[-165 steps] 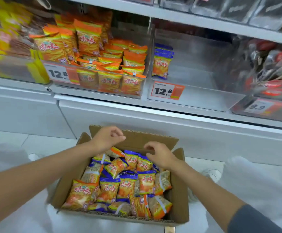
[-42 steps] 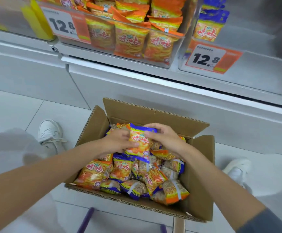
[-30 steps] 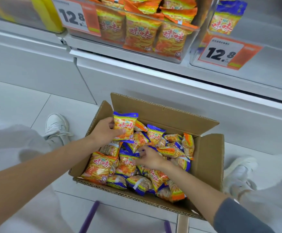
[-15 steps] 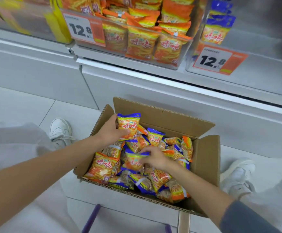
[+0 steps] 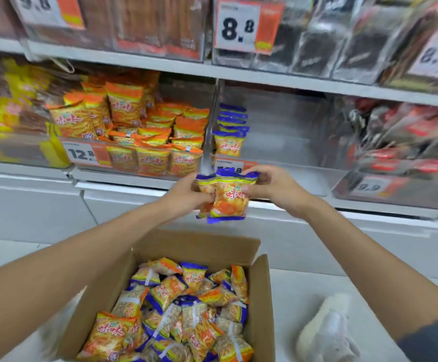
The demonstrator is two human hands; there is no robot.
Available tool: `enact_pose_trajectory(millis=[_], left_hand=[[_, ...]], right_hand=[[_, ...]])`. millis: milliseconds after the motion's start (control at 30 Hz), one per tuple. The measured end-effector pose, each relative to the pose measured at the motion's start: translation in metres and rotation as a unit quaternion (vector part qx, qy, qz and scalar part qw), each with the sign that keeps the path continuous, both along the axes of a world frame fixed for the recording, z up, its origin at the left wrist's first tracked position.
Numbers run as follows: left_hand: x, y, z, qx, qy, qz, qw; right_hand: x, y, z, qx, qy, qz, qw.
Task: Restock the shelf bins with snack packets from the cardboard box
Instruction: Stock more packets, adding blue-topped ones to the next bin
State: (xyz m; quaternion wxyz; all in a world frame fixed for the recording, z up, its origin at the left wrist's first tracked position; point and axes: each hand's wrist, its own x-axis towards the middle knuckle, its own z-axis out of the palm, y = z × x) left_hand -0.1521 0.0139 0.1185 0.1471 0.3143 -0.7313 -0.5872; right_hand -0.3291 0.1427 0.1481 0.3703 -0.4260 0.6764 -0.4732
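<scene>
Two blue-edged snack packets (image 5: pixel 227 198) are held upright between both hands, above the open cardboard box (image 5: pixel 197 244). My left hand (image 5: pixel 186 195) grips them from the left, and my right hand (image 5: pixel 270 188) pinches the front one from the right. They hang just in front of the clear bin (image 5: pixel 278 142), which holds a short row of blue-edged packets (image 5: pixel 229 137) along its left wall. The box on the floor holds several mixed blue and orange packets (image 5: pixel 186 304).
The bin to the left is packed with orange-edged packets (image 5: pixel 139 131) behind a 12.8 price tag (image 5: pixel 82 154). Dark and red packets fill the bins at right (image 5: pixel 400 142) and on the shelf above (image 5: pixel 317 43). A white shoe (image 5: pixel 325 333) stands right of the box.
Both hands rose out of the box with blue-edged packets and came together in front of the right-hand bin. The view tilted up to the shelves.
</scene>
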Motion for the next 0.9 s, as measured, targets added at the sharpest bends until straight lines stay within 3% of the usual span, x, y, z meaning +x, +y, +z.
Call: enact_pose_trajectory(millis=[167, 333, 467, 567, 667, 733, 833, 900], left_hand=[[-0.069, -0.026, 0.068, -0.162, 0.064, 0.058, 0.983], [-0.119, -0.056, 0.088, -0.15, 0.074, 0.042, 0.985], [-0.131, -0.077, 0.073, -0.119, -0.112, -0.042, 0.986], [-0.139, -0.075, 0.069, -0.148, -0.242, -0.09, 0.955], [-0.148, -0.077, 0.067, -0.212, -0.295, -0.114, 0.925], [-0.15, -0.077, 0.069, -0.341, -0.308, -0.138, 0.877], [-0.147, -0.076, 0.077, -0.592, -0.326, -0.129, 0.725], [-0.144, -0.084, 0.079, -0.617, -0.341, -0.132, 0.697]], right_hand=[[-0.065, 0.013, 0.048, -0.139, 0.054, -0.138, 0.979], [-0.1, 0.002, 0.049, -0.18, 0.054, -0.189, 0.964], [-0.118, -0.013, 0.032, -0.161, 0.069, -0.21, 0.962], [-0.127, -0.016, 0.02, -0.138, 0.082, -0.207, 0.965], [-0.13, -0.016, 0.014, -0.13, 0.089, -0.205, 0.966], [-0.132, -0.015, 0.014, -0.133, 0.083, -0.206, 0.966], [-0.129, -0.014, 0.017, -0.145, 0.053, -0.207, 0.966], [-0.125, -0.015, 0.02, -0.15, 0.034, -0.192, 0.969]])
